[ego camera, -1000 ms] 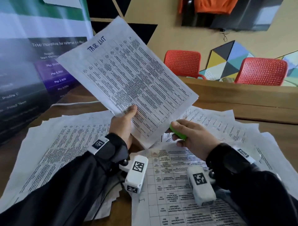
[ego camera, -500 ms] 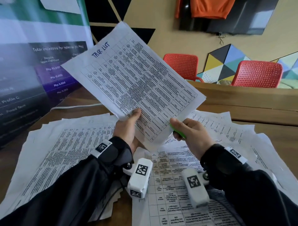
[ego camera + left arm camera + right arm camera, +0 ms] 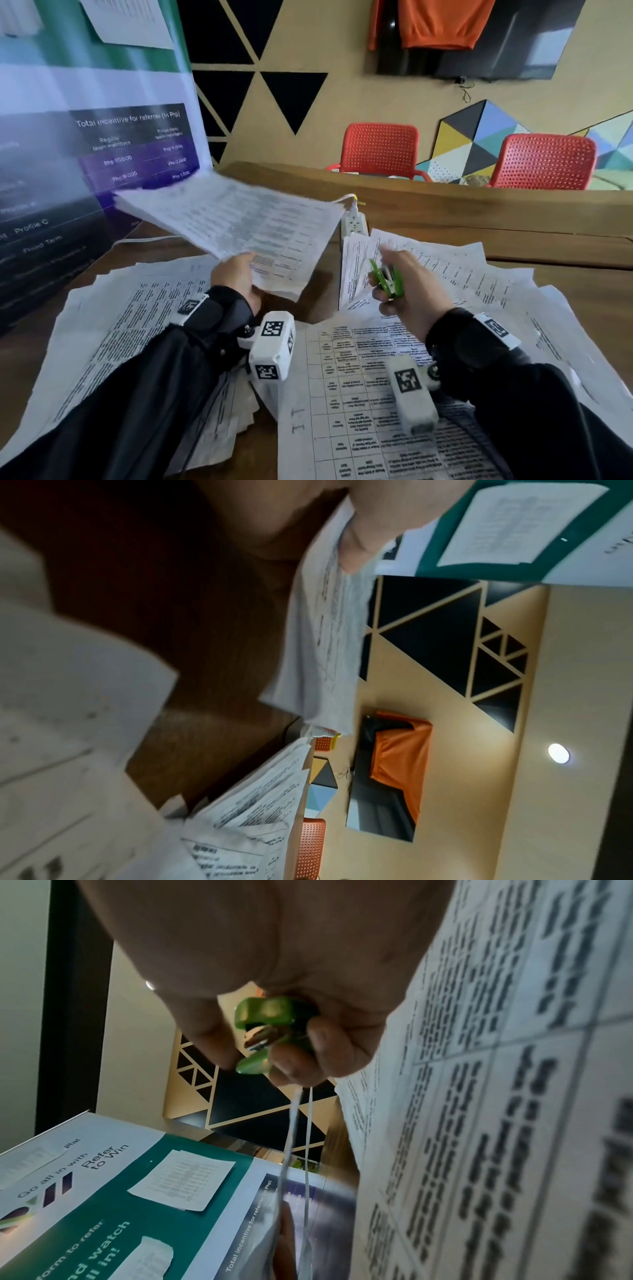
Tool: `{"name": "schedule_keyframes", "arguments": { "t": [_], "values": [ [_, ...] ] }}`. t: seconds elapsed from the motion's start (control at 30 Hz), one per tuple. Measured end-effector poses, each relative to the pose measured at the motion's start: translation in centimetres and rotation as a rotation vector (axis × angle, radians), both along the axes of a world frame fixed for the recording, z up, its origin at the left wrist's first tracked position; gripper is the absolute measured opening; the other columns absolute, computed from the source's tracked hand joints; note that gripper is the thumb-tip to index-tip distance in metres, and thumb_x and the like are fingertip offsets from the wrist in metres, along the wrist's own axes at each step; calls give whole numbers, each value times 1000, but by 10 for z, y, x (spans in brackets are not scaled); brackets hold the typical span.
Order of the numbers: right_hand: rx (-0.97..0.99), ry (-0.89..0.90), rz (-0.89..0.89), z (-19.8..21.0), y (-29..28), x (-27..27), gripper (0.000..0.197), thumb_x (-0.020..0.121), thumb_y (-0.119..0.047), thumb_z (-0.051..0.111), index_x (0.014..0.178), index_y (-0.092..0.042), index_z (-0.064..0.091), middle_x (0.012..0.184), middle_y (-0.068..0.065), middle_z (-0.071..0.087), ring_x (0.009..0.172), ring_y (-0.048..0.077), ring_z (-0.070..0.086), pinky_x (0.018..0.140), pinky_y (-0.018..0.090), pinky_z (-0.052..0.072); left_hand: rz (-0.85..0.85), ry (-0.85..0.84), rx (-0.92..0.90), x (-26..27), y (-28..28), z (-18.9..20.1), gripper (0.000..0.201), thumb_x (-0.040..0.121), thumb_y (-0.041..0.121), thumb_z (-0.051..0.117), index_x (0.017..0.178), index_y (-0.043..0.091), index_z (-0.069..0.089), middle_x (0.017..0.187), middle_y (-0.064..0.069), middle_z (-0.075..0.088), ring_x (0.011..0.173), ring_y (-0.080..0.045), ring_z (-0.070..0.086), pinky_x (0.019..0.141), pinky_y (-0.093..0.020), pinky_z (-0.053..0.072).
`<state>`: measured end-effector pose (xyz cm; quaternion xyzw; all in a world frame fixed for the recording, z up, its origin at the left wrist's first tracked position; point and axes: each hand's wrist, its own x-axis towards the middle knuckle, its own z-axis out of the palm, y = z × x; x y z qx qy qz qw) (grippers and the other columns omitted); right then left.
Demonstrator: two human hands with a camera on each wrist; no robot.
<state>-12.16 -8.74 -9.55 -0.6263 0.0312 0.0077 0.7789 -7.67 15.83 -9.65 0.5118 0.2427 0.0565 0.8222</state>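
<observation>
Paper stack (image 3: 233, 222): held in the air over the far left part of the table (image 3: 462, 222), tilted almost flat, with its print blurred.
Left hand (image 3: 239, 279): closed on the near corner of the paper stack; the thumb is laid on top, and the other fingers are hidden beneath the sheets.
Thumb (image 3: 366, 528): in the left wrist view it is seen pressed onto the stack's edge, with the sheets hanging away from it.
Staple remover (image 3: 387, 279): green with metal prongs, held above the loose sheets (image 3: 359, 394), to the right of the paper stack and apart from it.
Right hand (image 3: 407, 291): fingers are curled round the staple remover, with thumb and fingertips set against its two green wings; the wings are seen parted in the right wrist view.
Loose sheets: spread overlapping across the table beneath both forearms and printed with grids of text.
Power strip (image 3: 354, 222): white, laid on the table beyond the sheets, just beside the stack's far right corner.
Banner (image 3: 120, 144): stood at the left edge of the table.
Red chairs (image 3: 380, 150): two are placed behind the table, against the patterned wall.
</observation>
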Motion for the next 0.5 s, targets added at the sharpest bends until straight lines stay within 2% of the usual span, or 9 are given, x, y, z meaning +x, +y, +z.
{"name": "schedule_keyframes", "arguments": {
  "t": [0.07, 0.13, 0.17, 0.2, 0.27, 0.3, 0.37, 0.43, 0.5],
  "values": [
    [-64, -8, -6, 0, -1, 0, 21, 95, -26, 65, 97, -14, 48, 79, 10, 55, 53, 17, 44, 44, 25, 31, 7, 70, -8, -1, 6, -4, 17, 93, -3, 50, 83, 2, 63, 93, -23, 72, 77, -34, 69, 73, -51, 59],
    [-76, 2, -3, 0, -1, 0, 21, 95, -26, 66, 98, -14, 49, 80, 10, 56, 53, 16, 44, 43, 25, 32, -11, 122, 27, -7, 5, -4, 19, 92, -8, 45, 83, 0, 61, 85, -22, 69, 72, -33, 67, 55, -44, 58],
    [-73, 6, -11, 1, -2, -1, 21, 96, -27, 65, 99, -14, 49, 80, 9, 56, 52, 15, 44, 44, 25, 31, -16, 140, 49, -9, 5, -2, 19, 93, -8, 43, 85, -1, 59, 85, -22, 68, 72, -33, 66, 52, -42, 56],
    [-70, 6, -21, 1, -2, 0, 21, 96, -27, 65, 100, -13, 48, 80, 8, 56, 51, 15, 43, 44, 25, 31, -17, 165, 82, -9, 3, -1, 19, 96, -6, 41, 90, -2, 59, 89, -23, 66, 75, -34, 65, 57, -41, 54],
    [-71, 4, -34, 2, -5, 0, 22, 96, -27, 64, 102, -13, 48, 81, 8, 57, 50, 14, 43, 44, 25, 31, -28, 155, 107, -6, 2, 4, 22, 104, 4, 36, 106, 1, 58, 102, -22, 63, 87, -34, 64, 73, -40, 49],
    [-79, 3, -35, 2, -6, -1, 23, 96, -27, 64, 103, -13, 48, 81, 8, 57, 50, 14, 44, 44, 25, 31, -28, 147, 112, -2, 2, 6, 21, 105, 9, 35, 103, 5, 56, 105, -21, 61, 90, -32, 62, 77, -37, 47],
    [-99, 3, -35, 2, -8, -1, 24, 96, -28, 64, 104, -12, 49, 81, 8, 58, 51, 13, 45, 44, 25, 34, -55, 173, 105, 8, 0, 7, 22, 104, 16, 38, 91, 5, 52, 108, -21, 63, 89, -32, 59, 72, -42, 52],
    [-129, 5, -45, 2, -9, -2, 24, 96, -29, 64, 104, -11, 49, 81, 8, 59, 52, 14, 46, 44, 25, 35, -147, 162, 102, 8, -4, 14, 27, 104, 31, 44, 98, 5, 49, 93, -22, 63, 80, -34, 63, 63, -45, 54],
    [-169, 3, -48, 2, -9, -2, 26, 95, -30, 65, 104, -11, 50, 81, 9, 61, 53, 16, 47, 45, 27, 35, -288, 184, 149, 4, -7, 24, 50, 96, 55, 54, 100, 5, 50, 78, -16, 62, 64, -30, 65, 61, -38, 52]
  ]
}}
